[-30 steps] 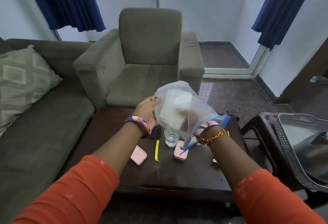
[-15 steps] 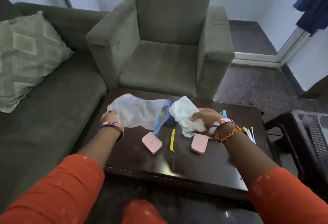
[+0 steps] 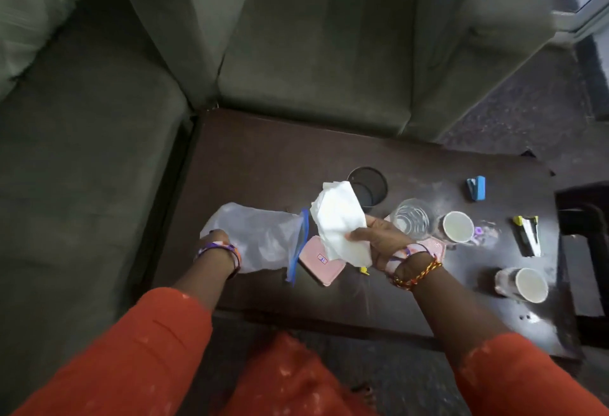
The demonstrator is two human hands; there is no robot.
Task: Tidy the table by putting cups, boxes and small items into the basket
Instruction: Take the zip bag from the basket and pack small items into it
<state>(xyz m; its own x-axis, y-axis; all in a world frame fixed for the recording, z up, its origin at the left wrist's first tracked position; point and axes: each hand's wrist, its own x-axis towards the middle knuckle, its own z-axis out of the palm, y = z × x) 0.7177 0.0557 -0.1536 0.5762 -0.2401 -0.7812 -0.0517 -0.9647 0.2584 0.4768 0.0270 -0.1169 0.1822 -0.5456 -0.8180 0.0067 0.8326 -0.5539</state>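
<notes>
**Bag in one hand, tissue in the other**

The left hand (image 3: 218, 238) sits at the far-left end of a clear plastic bag (image 3: 255, 237), its fingers curled onto that end; how firmly they grip is hard to tell. The bag stretches rightward from those fingers across the dark worktop (image 3: 263, 158), ending in a blue zip strip (image 3: 299, 244). Just past the strip lies a pink case (image 3: 319, 262), partly under the white tissue (image 3: 339, 221). The right hand (image 3: 379, 241) holds that crumpled tissue, fingers (image 3: 357, 235) and thumb pinched round its lower edge, so the tissue rises above and left of the fingertips. Beyond the tissue stands a dark round holder (image 3: 370, 181). Right of the right hand's fingers stands a clear glass (image 3: 412, 218), then a paper cup (image 3: 458, 227), a blue stapler (image 3: 477, 187) farther off, and a second paper cup (image 3: 531, 285) nearer the front edge. A second pink case (image 3: 434, 247) peeks out behind the right wrist.
</notes>
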